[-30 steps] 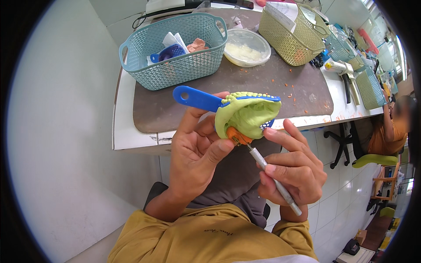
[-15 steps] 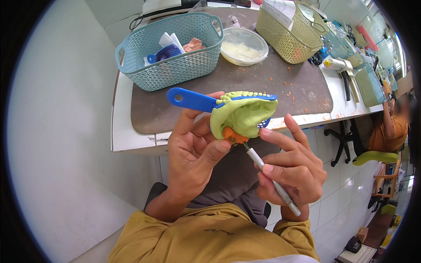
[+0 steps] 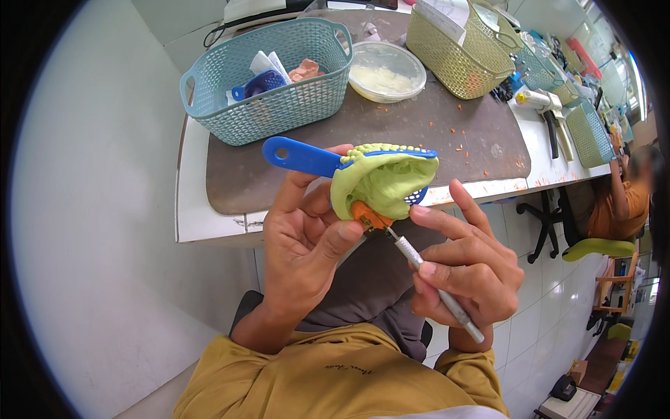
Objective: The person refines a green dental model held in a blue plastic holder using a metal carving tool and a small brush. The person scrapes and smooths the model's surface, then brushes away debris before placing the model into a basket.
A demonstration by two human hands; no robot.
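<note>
My left hand [image 3: 303,241] grips a blue dental impression tray [image 3: 301,155] by its body, handle pointing left. The tray is filled with light green impression material [image 3: 382,183], and an orange lump [image 3: 365,214] sits at its lower edge. My right hand [image 3: 469,269] holds a thin metal knife [image 3: 429,276] like a pen. Its tip touches the orange lump just under the green material. Both hands hover in front of the table edge, above my lap.
On the brown mat [image 3: 391,133] stand a teal basket [image 3: 269,80] with small items, a clear bowl [image 3: 386,70] of pale material and a yellow-green basket [image 3: 464,49]. Orange crumbs dot the mat. Another person [image 3: 618,202] sits at the far right by a green chair.
The tray has tilted slightly and shifted a little left. The knife tip has moved up into the orange lump.
</note>
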